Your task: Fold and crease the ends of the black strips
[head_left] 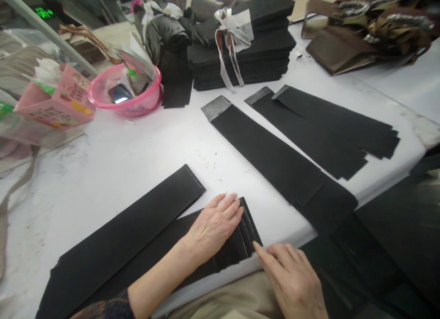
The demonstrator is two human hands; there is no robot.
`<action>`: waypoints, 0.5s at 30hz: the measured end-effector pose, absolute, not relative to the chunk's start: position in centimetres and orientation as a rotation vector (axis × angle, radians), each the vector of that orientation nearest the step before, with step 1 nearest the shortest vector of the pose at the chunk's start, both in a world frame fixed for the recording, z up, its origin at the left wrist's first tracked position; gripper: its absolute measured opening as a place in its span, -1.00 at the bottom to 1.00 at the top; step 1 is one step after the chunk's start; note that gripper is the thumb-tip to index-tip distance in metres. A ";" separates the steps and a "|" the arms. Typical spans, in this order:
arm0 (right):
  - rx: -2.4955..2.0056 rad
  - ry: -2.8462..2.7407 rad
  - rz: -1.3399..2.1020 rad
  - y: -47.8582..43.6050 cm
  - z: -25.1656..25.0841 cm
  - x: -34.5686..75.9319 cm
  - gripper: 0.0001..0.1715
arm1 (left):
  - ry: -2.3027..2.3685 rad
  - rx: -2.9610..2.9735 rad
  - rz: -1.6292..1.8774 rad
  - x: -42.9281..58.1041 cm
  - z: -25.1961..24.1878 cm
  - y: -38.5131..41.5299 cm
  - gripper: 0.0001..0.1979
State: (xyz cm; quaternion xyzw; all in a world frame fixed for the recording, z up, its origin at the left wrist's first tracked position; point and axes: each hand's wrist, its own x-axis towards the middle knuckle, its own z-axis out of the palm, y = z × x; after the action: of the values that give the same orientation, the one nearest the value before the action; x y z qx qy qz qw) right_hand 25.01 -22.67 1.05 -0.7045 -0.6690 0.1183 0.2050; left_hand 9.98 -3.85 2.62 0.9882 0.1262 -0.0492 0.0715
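Note:
My left hand (215, 225) lies flat, fingers stretched out, on the end of a fanned stack of long black paper strips (237, 245) near the table's front edge. My right hand (292, 277) is just to the right of it, its fingertips touching the lower corner of that stack's end; it holds nothing I can see. A single long black strip (137, 232) lies alongside the stack to the left. Two more long black pieces lie further right, one with a grey glued end (275, 158) and one overlapped pair (326, 126).
A white table (137, 149) carries a pink bowl (103, 99) with a phone and small items, a pink box (58, 103) at the left, a tied pile of black sheets (254, 53) at the back and brown paper bags (360, 30) at the back right.

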 end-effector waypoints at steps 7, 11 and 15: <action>-2.019 -1.920 0.296 -17.0 0.2 25.0 -0.46 | 0.414 2.975 -0.089 9.6 1.6 -3.9 -0.67; -2.052 -1.961 0.251 -17.1 -0.1 24.8 -0.40 | 0.443 2.978 -0.098 9.7 1.7 -3.8 -0.68; -2.020 -1.939 0.195 -18.7 0.0 24.4 -0.48 | 0.462 2.979 -0.081 9.7 2.1 -3.9 -0.70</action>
State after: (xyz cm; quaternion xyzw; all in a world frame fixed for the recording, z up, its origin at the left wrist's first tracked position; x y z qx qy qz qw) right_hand 24.38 -18.75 -0.01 -0.7096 -0.6812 0.0685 0.1666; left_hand 9.73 -3.85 2.05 0.9859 0.1528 -0.0268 0.0629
